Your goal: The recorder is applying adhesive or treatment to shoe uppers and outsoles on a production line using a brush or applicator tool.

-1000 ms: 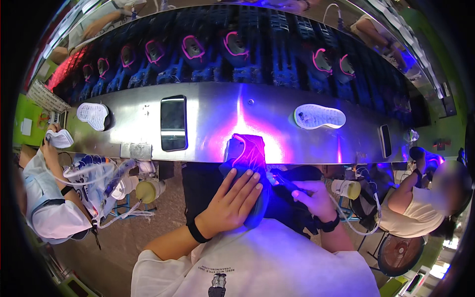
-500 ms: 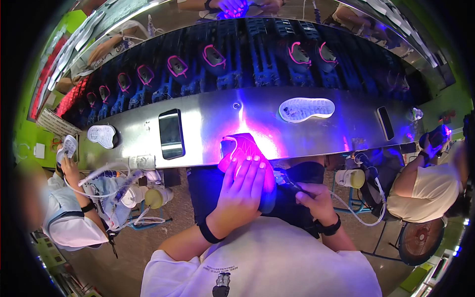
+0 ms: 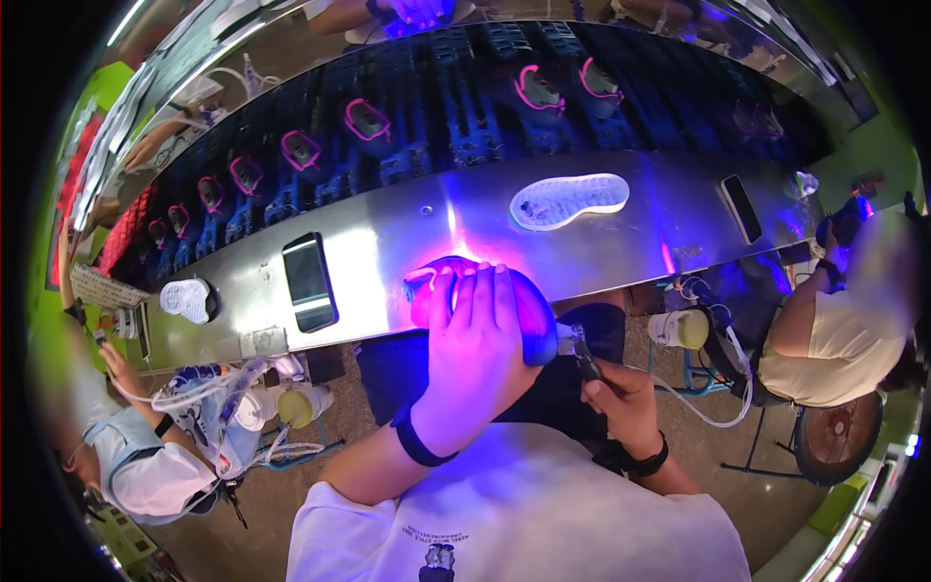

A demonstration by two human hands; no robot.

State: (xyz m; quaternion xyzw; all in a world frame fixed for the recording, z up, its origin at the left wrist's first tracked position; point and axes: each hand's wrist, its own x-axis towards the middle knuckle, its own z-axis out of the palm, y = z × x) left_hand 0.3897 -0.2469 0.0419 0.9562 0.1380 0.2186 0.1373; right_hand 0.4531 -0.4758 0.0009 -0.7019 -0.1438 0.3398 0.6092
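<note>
My left hand (image 3: pixel 470 344) lies over a shoe upper (image 3: pixel 539 315), its fingers curled across the top and gripping it above my lap at the bench's near edge. Pink-red and violet light falls on the upper, which has a pale edge cord or lace at its far end. In my right hand (image 3: pixel 623 400) is a dark-handled brush (image 3: pixel 584 357), pinched between thumb and fingers. Its pale tip meets or nearly meets the upper's right side; exact contact is unclear. A thin clear hose (image 3: pixel 693 390) runs from near that hand toward the right.
On the metal bench (image 3: pixel 388 233) lie a white shoe sole (image 3: pixel 572 201), a smaller sole (image 3: pixel 186 301) and two phones, one left (image 3: pixel 309 281), one right (image 3: pixel 741 209). Behind, a dark blue conveyor (image 3: pixel 417 87) carries several uppers. Co-workers sit at both sides, with glue pots (image 3: pixel 303 405) beside stools.
The upper has turned under my left hand, so its side now faces the brush. My right hand stays close with the brush. The view has shifted; the left co-worker's arms have moved.
</note>
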